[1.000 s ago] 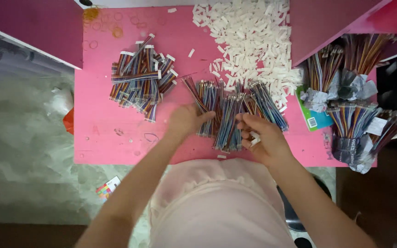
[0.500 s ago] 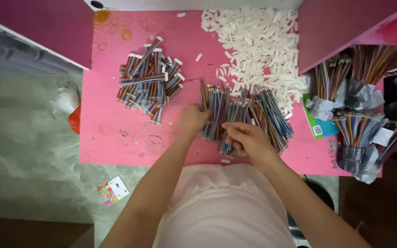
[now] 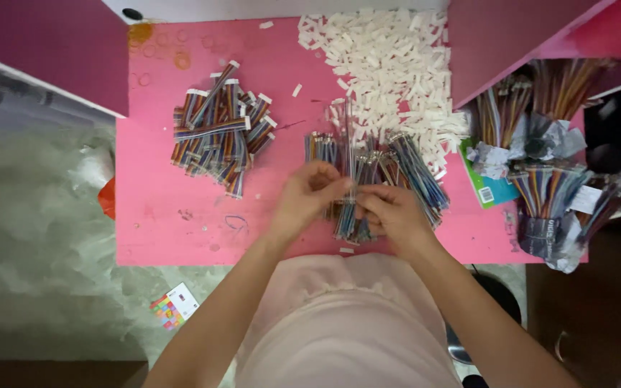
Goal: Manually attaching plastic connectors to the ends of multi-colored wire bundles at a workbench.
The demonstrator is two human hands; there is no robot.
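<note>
Both hands are meeting over the wire bundles (image 3: 368, 183): left hand (image 3: 309, 197) and right hand (image 3: 389, 214) are pinching one bundle, its long axis pointing away.

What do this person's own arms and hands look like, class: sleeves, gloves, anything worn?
Both arms are bare, with no sleeves reaching the forearms. The left hand and right hand wear no gloves; no rings or watch are visible. A pale pink garment covers the torso.

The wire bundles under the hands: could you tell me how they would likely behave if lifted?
The wire bundles look thin and long, so probably light and floppy, drooping from either hand. Lying loose and fanned out, they may slip apart or tangle when pushed.
</note>
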